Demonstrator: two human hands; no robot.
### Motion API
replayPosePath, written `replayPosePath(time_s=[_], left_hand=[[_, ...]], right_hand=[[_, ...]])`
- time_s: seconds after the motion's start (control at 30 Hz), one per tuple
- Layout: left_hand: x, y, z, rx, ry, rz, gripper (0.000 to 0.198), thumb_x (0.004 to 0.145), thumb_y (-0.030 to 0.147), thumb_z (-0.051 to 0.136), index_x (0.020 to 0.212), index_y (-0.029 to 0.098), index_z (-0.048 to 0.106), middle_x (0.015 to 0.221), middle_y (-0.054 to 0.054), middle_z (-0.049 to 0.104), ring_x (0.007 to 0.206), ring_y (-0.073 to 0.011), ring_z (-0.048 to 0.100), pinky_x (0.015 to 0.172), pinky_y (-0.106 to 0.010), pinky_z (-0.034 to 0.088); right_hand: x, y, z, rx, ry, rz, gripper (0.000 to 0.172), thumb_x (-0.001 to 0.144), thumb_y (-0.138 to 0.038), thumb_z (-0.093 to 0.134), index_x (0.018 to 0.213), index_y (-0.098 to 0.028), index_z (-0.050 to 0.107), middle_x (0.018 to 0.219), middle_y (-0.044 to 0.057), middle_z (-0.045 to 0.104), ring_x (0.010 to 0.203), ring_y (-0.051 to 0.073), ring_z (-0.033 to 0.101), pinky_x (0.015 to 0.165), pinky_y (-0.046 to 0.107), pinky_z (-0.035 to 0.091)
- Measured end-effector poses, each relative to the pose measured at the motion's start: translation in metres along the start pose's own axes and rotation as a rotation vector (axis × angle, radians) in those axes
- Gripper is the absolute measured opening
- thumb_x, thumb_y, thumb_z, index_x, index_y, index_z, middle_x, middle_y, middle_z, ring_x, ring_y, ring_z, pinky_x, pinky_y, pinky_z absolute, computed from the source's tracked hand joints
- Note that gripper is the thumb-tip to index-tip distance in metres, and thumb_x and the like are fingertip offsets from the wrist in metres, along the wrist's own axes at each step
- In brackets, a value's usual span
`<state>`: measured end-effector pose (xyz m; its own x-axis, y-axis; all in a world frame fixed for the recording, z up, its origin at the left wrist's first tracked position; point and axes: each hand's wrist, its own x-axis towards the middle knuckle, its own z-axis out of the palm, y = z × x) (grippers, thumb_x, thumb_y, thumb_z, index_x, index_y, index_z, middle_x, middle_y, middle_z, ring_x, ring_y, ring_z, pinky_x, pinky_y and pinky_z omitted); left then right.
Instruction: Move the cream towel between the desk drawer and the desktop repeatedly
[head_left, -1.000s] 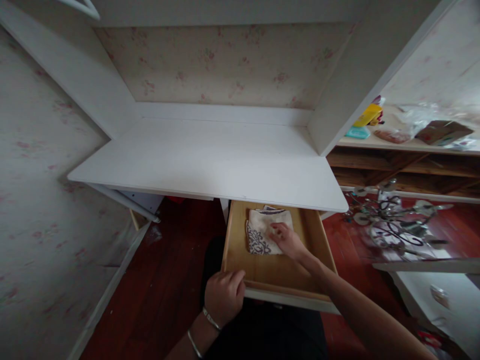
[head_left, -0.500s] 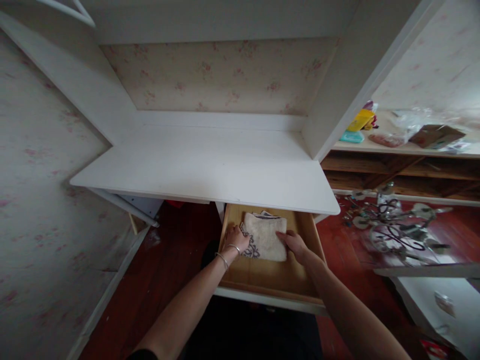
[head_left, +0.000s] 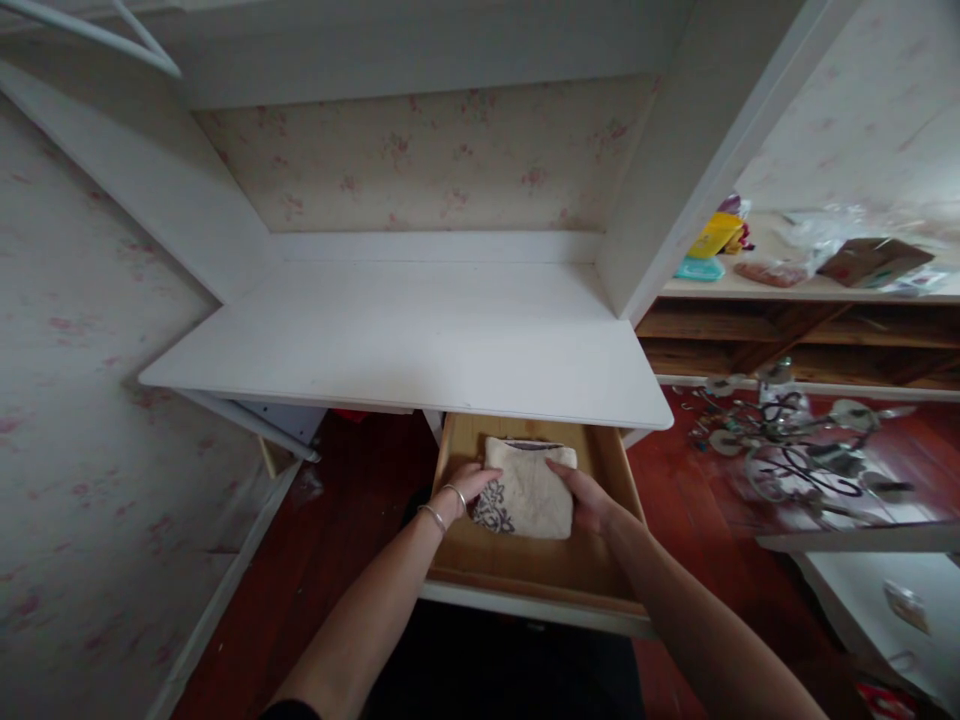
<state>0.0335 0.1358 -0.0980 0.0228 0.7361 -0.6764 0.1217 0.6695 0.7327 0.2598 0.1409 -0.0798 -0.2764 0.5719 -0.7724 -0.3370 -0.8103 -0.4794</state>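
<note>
A pale cloth, folded into a rough square, was found inside the open wooden drawer, between the person's two hands. A dark scroll pattern marked its eight-o'clock corner. The left hand, with two bangles at the wrist, held the nine-o'clock edge: the thumb lay on top, and the fingers were closed on the fabric and partly hidden. The right hand had the three-o'clock edge in a like pinch, thumb uppermost, the rest largely out of sight. Whether the cloth rested on the drawer base or was slightly raised could not be determined. The white table extended toward eleven o'clock, its front edge overhanging the rear of the drawer. At two o'clock, well apart, stood a low wooden shelf unit carrying a yellow item, a turquoise packet and a brown package. Toward three o'clock, a chandelier lay on the red floor.
</note>
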Motion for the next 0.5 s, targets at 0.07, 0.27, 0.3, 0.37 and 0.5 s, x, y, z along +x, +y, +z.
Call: replayPosePath(time_s=[0.07,0.27,0.3,0.37,0.5], left_hand=[[0.001,0.000,-0.002,-0.082,-0.038,0.046,0.027,0.070,0.034,0.072,0.087,0.013,0.068,0.084,-0.007,0.072,0.076,-0.0180,0.066,0.068,-0.026,0.049],[-0.010,0.009,-0.006,-0.297,-0.227,0.006,0.037,0.071,0.042,0.065,0.091,0.011,0.067,0.087,-0.013,0.072,0.082,-0.0233,0.069,0.078,-0.035,0.052],[-0.012,0.010,-0.006,-0.341,-0.287,-0.047,0.038,0.071,0.044,0.064,0.091,0.011,0.067,0.085,-0.013,0.072,0.082,-0.0242,0.069,0.079,-0.036,0.053],[-0.014,0.010,-0.007,-0.415,-0.381,-0.147,0.040,0.071,0.044,0.065,0.092,0.010,0.067,0.084,-0.012,0.072,0.082,-0.0249,0.069,0.080,-0.038,0.053],[-0.013,0.006,-0.004,-0.420,-0.304,-0.082,0.041,0.063,0.032,0.076,0.097,0.010,0.068,0.090,-0.010,0.074,0.081,-0.0222,0.069,0.079,-0.033,0.052]], right_hand=[[-0.004,-0.003,0.001,0.015,-0.024,0.019,0.031,0.089,-0.037,0.057,0.109,-0.015,0.061,0.099,0.012,0.072,0.090,0.025,0.069,0.086,0.040,0.053],[-0.007,-0.003,-0.005,-0.027,-0.080,0.019,0.028,0.083,-0.030,0.062,0.106,-0.014,0.063,0.097,0.011,0.073,0.093,0.024,0.069,0.088,0.035,0.053],[-0.007,-0.001,-0.007,-0.029,-0.092,0.014,0.029,0.082,-0.029,0.062,0.107,-0.013,0.063,0.097,0.011,0.073,0.093,0.024,0.069,0.087,0.035,0.052],[-0.005,0.001,-0.009,-0.028,-0.098,0.014,0.030,0.082,-0.029,0.063,0.108,-0.013,0.063,0.097,0.012,0.073,0.092,0.024,0.069,0.086,0.035,0.053],[-0.004,0.003,-0.009,-0.001,-0.117,0.061,0.031,0.084,-0.029,0.061,0.109,-0.011,0.062,0.094,0.012,0.073,0.088,0.025,0.069,0.084,0.036,0.053]])
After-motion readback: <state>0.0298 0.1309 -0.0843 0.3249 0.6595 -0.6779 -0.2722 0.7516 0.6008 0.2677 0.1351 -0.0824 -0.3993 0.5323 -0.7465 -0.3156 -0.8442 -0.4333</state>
